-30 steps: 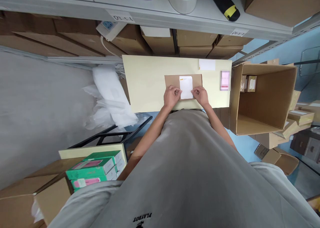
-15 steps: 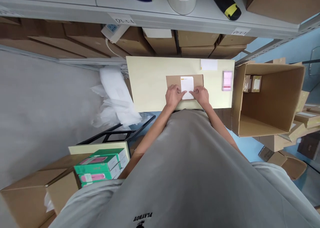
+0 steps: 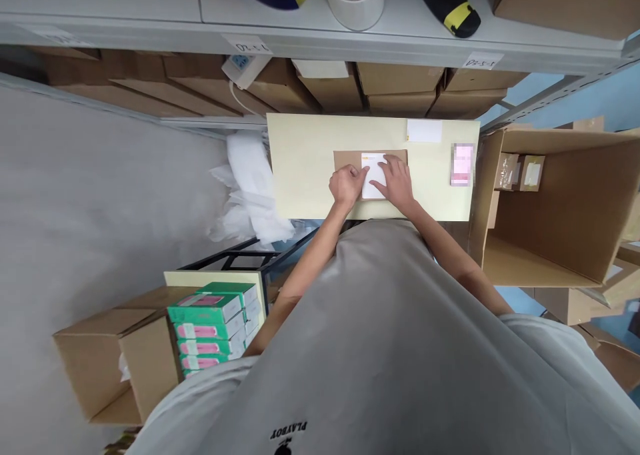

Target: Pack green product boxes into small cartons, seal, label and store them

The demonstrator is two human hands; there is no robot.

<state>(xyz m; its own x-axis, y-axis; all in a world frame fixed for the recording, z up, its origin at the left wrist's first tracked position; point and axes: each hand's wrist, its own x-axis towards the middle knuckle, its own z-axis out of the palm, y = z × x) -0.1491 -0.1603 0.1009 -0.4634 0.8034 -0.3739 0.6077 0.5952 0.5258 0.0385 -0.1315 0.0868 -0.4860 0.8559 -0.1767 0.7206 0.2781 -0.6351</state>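
A flat brown cardboard box lies on the pale yellow tabletop. On its top is a white label with a small orange mark near one corner. My left hand rests over the lower left of the box, fingers curled in and the thumb reaching the label's left edge. My right hand lies over the label's right side with its fingers and thumb spread apart, touching it. Part of the label and the box's right side are hidden under this hand.
Another white label and a pink-screened phone-like item lie on the tabletop. To the right stands an open carton with small boxes inside. White wrap hangs at left, near stacked green boxes. Above, a shelf holds a tape roll.
My right hand has opened from a curled pose and spread its fingers up over the label. My left hand stays by the label's left edge. The view has shifted slightly.
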